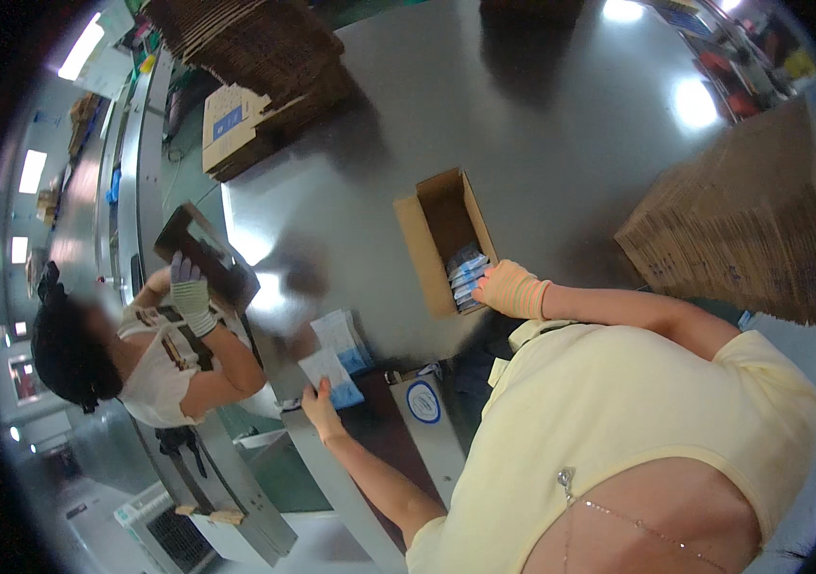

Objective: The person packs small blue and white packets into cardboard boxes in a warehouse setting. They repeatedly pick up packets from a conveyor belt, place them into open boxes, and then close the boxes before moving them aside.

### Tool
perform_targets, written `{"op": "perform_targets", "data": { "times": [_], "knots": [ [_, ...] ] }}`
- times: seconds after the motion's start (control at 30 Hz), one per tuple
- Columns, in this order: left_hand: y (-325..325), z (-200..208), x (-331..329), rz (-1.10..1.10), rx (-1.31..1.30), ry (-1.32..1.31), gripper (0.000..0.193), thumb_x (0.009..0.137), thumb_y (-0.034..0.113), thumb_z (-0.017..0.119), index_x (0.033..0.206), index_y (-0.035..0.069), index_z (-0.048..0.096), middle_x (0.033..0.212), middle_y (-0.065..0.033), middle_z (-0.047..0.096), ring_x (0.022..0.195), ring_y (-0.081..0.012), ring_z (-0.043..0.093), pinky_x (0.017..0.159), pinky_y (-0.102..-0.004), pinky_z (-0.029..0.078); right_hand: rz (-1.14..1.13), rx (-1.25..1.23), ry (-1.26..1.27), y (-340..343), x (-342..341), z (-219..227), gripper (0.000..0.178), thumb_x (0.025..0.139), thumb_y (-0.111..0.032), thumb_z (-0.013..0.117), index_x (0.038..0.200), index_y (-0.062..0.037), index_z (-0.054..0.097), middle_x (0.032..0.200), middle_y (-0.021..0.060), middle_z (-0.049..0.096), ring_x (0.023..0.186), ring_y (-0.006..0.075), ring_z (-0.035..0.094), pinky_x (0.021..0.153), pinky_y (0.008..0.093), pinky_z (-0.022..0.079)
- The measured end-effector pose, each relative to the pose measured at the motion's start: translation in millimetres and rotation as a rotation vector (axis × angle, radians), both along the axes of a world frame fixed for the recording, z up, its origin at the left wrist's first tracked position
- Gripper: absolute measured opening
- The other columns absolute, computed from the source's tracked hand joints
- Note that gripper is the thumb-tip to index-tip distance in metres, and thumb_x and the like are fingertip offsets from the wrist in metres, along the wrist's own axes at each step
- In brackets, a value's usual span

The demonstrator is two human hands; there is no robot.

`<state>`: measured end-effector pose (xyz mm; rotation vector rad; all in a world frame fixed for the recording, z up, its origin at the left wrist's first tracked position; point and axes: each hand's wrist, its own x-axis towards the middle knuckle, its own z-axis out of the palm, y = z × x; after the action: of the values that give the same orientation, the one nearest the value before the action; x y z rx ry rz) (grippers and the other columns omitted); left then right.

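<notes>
An open cardboard box (423, 251) stands on the metal table in front of me. Several white-and-blue packets (466, 271) are lined up in its near end. My right hand (515, 291), in a striped knit glove, is closed over the box's near right edge, against the packets; its fingertips are partly hidden. To the left, my bare left hand (322, 411) grips the near edge of a white-and-blue packet (329, 371) at the table's edge. Another packet stack (339, 335) lies just beyond it, partly overlapped.
A tall stack of flattened cartons (743, 215) stands on the right. More stacked cardboard (250, 43) and a printed carton (231, 129) sit at the far left. Across the left side, a co-worker with gloves (192, 297) holds a brown box (205, 256). The metal table (542, 153) reflects lamps.
</notes>
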<state>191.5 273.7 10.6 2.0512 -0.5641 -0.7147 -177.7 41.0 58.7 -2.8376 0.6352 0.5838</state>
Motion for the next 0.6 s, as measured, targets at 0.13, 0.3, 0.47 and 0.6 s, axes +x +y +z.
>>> {"op": "perform_targets", "data": {
  "times": [0.13, 0.3, 0.47, 0.6],
  "knots": [
    [-44, -77, 51, -0.099, 0.599, -0.101, 0.050, 0.068, 0.017, 0.083, 0.105, -0.009, 0.060, 0.103, -0.0146, 0.065, 0.091, -0.0216, 0.058, 0.082, -0.0324, 0.046, 0.057, -0.012, -0.046, 2, 5, 0, 0.016, 0.083, -0.016, 0.058, 0.099, -0.0141, 0.064, 0.093, 0.0030, 0.065, 0.094, 0.0219, 0.062, 0.074, 0.0359, 0.051],
    [-74, -120, 51, -0.307, 0.439, 0.140, 0.067, 0.058, 0.025, 0.088, 0.111, -0.001, 0.057, 0.109, -0.0182, 0.064, 0.097, -0.0297, 0.061, 0.086, -0.0374, 0.049, 0.066, -0.010, -0.082, 2, 4, 0, 0.017, 0.082, -0.015, 0.059, 0.098, -0.0136, 0.063, 0.091, 0.0026, 0.064, 0.094, 0.0221, 0.062, 0.073, 0.0360, 0.051],
    [-180, -47, -114, -0.743, 0.501, -0.935, 0.050, 0.060, 0.026, 0.083, 0.101, 0.012, 0.059, 0.091, -0.0072, 0.065, 0.094, -0.0279, 0.062, 0.075, -0.0425, 0.049, 0.033, -0.029, -0.152, 2, -11, -7, 0.011, 0.080, -0.019, 0.059, 0.089, -0.0136, 0.063, 0.085, 0.0010, 0.063, 0.089, 0.0214, 0.062, 0.067, 0.0366, 0.050],
    [-196, -96, -130, -0.763, 0.312, -0.934, 0.039, 0.065, 0.022, 0.079, 0.098, 0.012, 0.059, 0.092, -0.0051, 0.066, 0.091, -0.0281, 0.063, 0.079, -0.0406, 0.045, 0.000, -0.051, -0.214, 8, 7, -12, 0.010, 0.079, -0.018, 0.059, 0.087, -0.0133, 0.063, 0.084, 0.0028, 0.064, 0.082, 0.0226, 0.064, 0.063, 0.0381, 0.051]
  ]
}}
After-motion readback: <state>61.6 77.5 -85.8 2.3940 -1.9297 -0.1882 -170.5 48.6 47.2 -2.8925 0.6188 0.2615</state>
